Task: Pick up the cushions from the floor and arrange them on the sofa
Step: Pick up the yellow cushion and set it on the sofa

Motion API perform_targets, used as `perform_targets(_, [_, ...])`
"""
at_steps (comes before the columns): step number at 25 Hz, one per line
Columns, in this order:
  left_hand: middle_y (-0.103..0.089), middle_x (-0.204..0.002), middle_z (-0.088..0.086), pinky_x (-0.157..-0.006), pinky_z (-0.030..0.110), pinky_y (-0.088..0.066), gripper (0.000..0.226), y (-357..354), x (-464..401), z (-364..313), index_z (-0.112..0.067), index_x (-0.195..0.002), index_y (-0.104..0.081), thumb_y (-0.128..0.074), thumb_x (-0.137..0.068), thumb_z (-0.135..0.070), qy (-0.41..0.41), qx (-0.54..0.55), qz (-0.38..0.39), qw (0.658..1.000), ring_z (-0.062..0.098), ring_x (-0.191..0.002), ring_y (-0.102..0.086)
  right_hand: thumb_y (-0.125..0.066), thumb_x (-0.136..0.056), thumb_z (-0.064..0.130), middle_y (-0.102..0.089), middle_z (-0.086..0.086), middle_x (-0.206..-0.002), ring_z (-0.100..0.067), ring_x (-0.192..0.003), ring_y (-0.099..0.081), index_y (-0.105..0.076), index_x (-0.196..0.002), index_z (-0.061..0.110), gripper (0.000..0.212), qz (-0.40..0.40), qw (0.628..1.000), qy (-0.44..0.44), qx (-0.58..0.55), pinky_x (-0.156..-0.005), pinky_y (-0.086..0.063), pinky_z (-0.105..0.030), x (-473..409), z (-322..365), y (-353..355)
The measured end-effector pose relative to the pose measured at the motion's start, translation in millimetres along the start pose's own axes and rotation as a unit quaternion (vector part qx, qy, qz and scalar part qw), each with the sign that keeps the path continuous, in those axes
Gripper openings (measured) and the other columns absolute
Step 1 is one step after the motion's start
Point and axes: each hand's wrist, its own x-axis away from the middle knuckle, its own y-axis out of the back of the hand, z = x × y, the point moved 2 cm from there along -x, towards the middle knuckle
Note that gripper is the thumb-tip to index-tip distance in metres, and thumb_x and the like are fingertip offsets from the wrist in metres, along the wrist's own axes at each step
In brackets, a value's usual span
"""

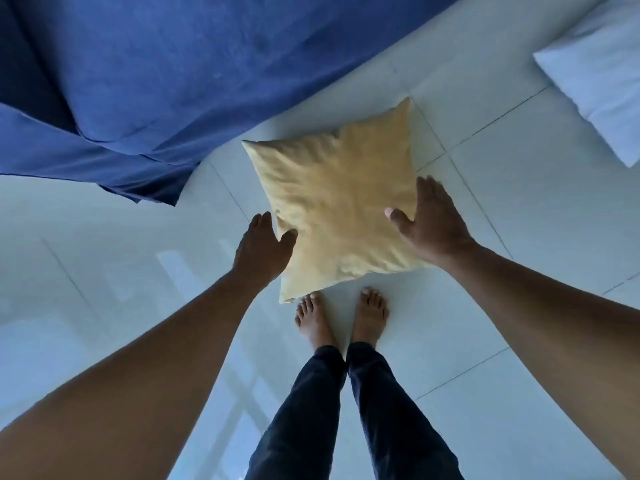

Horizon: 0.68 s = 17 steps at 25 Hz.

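Note:
A square yellow cushion is in front of my bare feet, over the pale tiled floor. My left hand grips its left edge, thumb on top and fingers behind. My right hand holds its right edge with the thumb pressed on the top face. Whether the cushion still touches the floor I cannot tell. A white cushion lies on the floor at the far right, partly cut off by the frame. The sofa, draped in a blue cover, fills the upper left.
The blue cover hangs down to the floor at the sofa's front corner. My feet stand just behind the yellow cushion. Glossy tiles stretch to the right and left of me.

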Motion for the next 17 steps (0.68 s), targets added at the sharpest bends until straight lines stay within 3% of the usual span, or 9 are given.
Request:
perform_targets(5, [-0.047,-0.163,0.018,-0.116,0.040,-0.035,0.071,-36,-85,20,-0.003,-0.156,-0.043,-0.056,-0.104,-0.049,0.076,0.085,-0.015,0.993,0.035,-0.150,-0.043,-0.053,-0.101,0.055,-0.031,-0.024,-0.166,-0.036,-0.154,-0.028,-0.027,-0.159,-0.001,0.084,-0.021,0.998,-0.035,-0.048,-0.123,-0.027,-0.044,-80,-29,-43])
perform_targets(8, [-0.055,-0.155,0.017,-0.112,0.041,-0.042,0.077,-55,-133,38,-0.002,-0.155,-0.047,-0.061,-0.099,-0.054,0.149,0.190,-0.018,0.970,0.036,-0.143,-0.051,-0.052,-0.097,0.064,-0.051,-0.020,-0.152,-0.038,-0.140,-0.048,-0.044,-0.148,0.004,0.079,-0.048,0.991,-0.078,-0.102,-0.105,-0.039,-0.038,-123,-53,-67])
perform_targets(10, [-0.068,-0.110,0.007,-0.104,0.043,-0.047,0.058,-59,-162,47,-0.005,-0.123,-0.067,-0.066,-0.096,-0.056,0.178,0.293,-0.036,0.939,0.033,-0.112,-0.062,-0.047,-0.093,0.074,-0.051,-0.018,-0.154,-0.038,-0.142,-0.047,-0.043,-0.150,0.007,0.088,-0.066,0.982,-0.133,-0.120,-0.106,-0.038,-0.042,-153,-68,-73])
perform_targets(11, [-0.061,-0.092,0.000,-0.103,0.043,-0.047,0.045,-59,-171,51,-0.014,-0.103,-0.068,-0.069,-0.093,-0.058,0.191,0.334,-0.047,0.922,0.027,-0.099,-0.059,-0.044,-0.089,0.081,-0.050,-0.017,-0.155,-0.038,-0.143,-0.046,-0.042,-0.152,0.009,0.095,-0.072,0.975,-0.163,-0.133,-0.111,-0.037,-0.046,-166,-73,-75])
perform_targets(13, [-0.059,-0.087,-0.007,-0.105,0.044,-0.049,0.036,-64,-187,56,-0.031,-0.087,-0.064,-0.072,-0.087,-0.066,0.183,0.399,-0.029,0.898,0.018,-0.092,-0.059,-0.046,-0.075,0.092,-0.055,-0.013,-0.150,-0.036,-0.137,-0.053,-0.049,-0.149,0.011,0.110,-0.075,0.952,-0.216,-0.203,-0.113,-0.041,-0.048,-187,-78,-81])
perform_targets(15, [-0.080,-0.100,-0.007,-0.092,0.043,-0.060,0.038,-76,-192,52,-0.033,-0.103,-0.075,-0.072,-0.087,-0.067,0.152,0.475,0.053,0.865,0.017,-0.096,-0.075,-0.061,-0.057,0.096,-0.070,-0.006,-0.131,-0.028,-0.117,-0.067,-0.064,-0.135,0.014,0.113,-0.039,0.905,-0.249,-0.342,-0.103,-0.052,-0.043,-196,-79,-89])
perform_targets(17, [-0.085,-0.110,-0.004,-0.084,0.039,-0.063,0.045,-84,-185,47,-0.030,-0.117,-0.078,-0.076,-0.086,-0.063,0.150,0.499,0.096,0.848,0.017,-0.098,-0.082,-0.076,-0.041,0.090,-0.078,0.002,-0.109,-0.019,-0.099,-0.074,-0.073,-0.116,0.017,0.105,0.003,0.868,-0.257,-0.426,-0.092,-0.056,-0.037,-194,-76,-94])
